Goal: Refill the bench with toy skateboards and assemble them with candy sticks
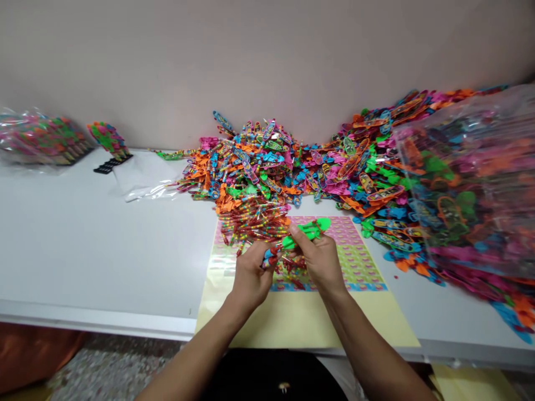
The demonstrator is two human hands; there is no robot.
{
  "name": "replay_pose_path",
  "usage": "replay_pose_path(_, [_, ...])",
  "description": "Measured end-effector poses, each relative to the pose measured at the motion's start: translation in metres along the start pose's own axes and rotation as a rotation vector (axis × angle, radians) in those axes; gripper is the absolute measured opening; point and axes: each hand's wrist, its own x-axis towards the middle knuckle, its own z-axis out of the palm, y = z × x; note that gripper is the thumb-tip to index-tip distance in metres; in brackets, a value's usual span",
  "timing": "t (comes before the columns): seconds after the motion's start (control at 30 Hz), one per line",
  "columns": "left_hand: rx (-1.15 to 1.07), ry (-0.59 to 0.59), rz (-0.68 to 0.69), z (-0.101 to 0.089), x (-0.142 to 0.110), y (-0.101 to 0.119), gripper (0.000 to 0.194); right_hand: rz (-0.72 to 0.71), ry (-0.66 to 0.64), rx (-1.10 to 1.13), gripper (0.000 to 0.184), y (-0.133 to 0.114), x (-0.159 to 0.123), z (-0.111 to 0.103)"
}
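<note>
My left hand (253, 273) is closed around slim tubes (270, 257) with blue and dark red parts; how many is hidden by the fingers. My right hand (324, 259) pinches a bright green toy skateboard (309, 233), thumb on top, its rounded end pointing right. The board's near end meets the tubes between the two hands; whether they are joined I cannot tell. Just beyond lies a heap of thin red tubes with coloured beads (254, 220). Under both hands is a yellow sheet (292, 323) printed with small pink, green and blue labels.
Toy skateboards in many colours form a long pile (251, 159) against the wall. At right, a clear plastic bag (472, 184) of them leans over the table. At left stand a filled bag (37, 139), an upright bunch in a black holder (111, 142) and crumpled clear plastic (154, 189).
</note>
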Motion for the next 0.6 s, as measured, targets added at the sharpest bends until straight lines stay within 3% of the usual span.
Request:
replay_pose_path(0.1, [0.021, 0.019, 0.041, 0.006, -0.007, -0.005, 0.012, 0.076, 0.006, 0.027, 0.042, 0.007, 0.0, 0.004])
replay_pose_path(0.2, [-0.047, 0.006, -0.09, 0.017, -0.013, -0.013, 0.019, 0.167, -0.065, 0.155, 0.047, 0.019, 0.002, 0.002])
replay_pose_path(0.27, [-0.07, 0.002, -0.172, 0.016, 0.004, -0.02, 0.019, 0.202, -0.14, 0.234, 0.052, 0.028, 0.006, -0.006])
replay_pose_path(0.33, [-0.022, 0.074, -0.185, 0.003, 0.054, -0.026, 0.02, 0.201, -0.166, 0.245, 0.054, 0.035, 0.012, -0.021])
replay_pose_path(0.43, [0.127, 0.312, -0.058, -0.037, 0.18, -0.027, 0.022, 0.15, -0.121, 0.116, 0.048, 0.046, 0.031, -0.052])
replay_pose_path(0.5, [0.194, 0.538, 0.024, -0.061, 0.26, -0.022, 0.022, 0.073, -0.035, -0.122, 0.041, 0.051, 0.055, -0.074])
replay_pose_path(0.57, [0.171, 0.569, 0.011, -0.07, 0.304, -0.013, 0.023, -0.024, 0.105, -0.448, 0.032, 0.055, 0.089, -0.091])
replay_pose_path(0.6, [0.103, 0.524, -0.027, -0.067, 0.307, -0.009, 0.024, -0.059, 0.175, -0.606, 0.03, 0.056, 0.109, -0.097])
